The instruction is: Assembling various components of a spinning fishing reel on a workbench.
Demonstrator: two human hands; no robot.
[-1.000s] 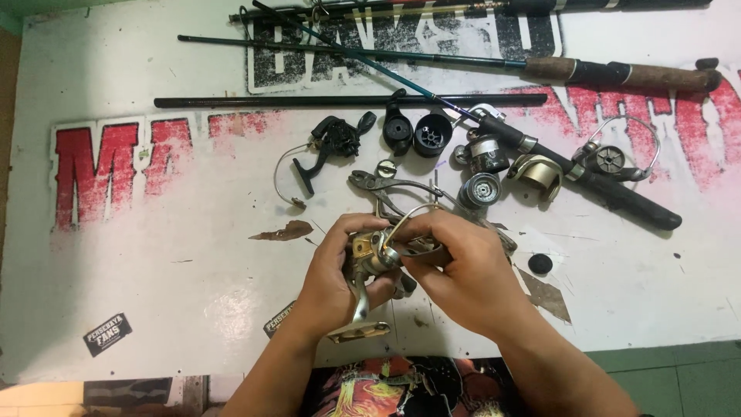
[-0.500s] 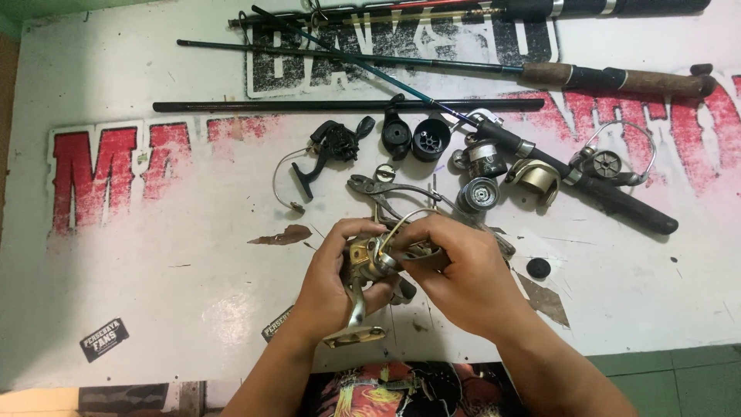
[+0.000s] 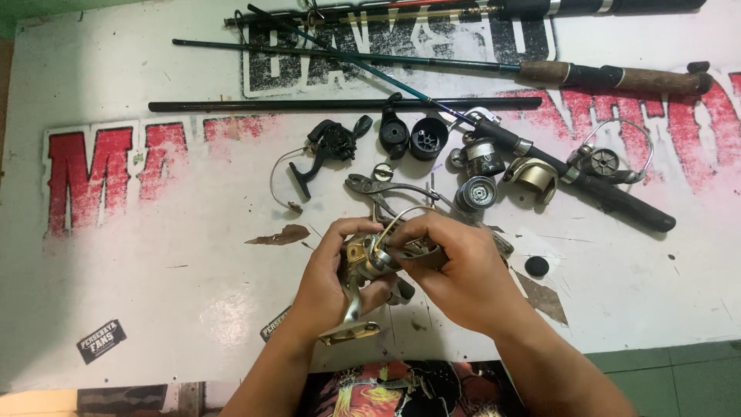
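Table sign: white board [image 3: 139, 255], big red and black block letters.
Stickers: 2 small black ones, front edge, left [image 3: 101, 340] and beside left wrist [image 3: 274, 324].
Reel [image 3: 363, 262]: gold spinning reel, held above table's front middle.
Left hand [image 3: 328, 282]: fingers wrapped around reel body.
Right hand [image 3: 455, 270]: fingertips pinching reel's wire bail.
Behind: pliers [image 3: 370, 188], loose spools [image 3: 475, 191], black reel parts [image 3: 332, 143], 3 rods [image 3: 347, 103] across the back.

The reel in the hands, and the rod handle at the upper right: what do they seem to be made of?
The reel, held by the left hand and the right hand, looks like metal: gold-toned, shiny, with bright glints. The rod handle looks like cork: brown, matte and speckled, though this could be an imitation.
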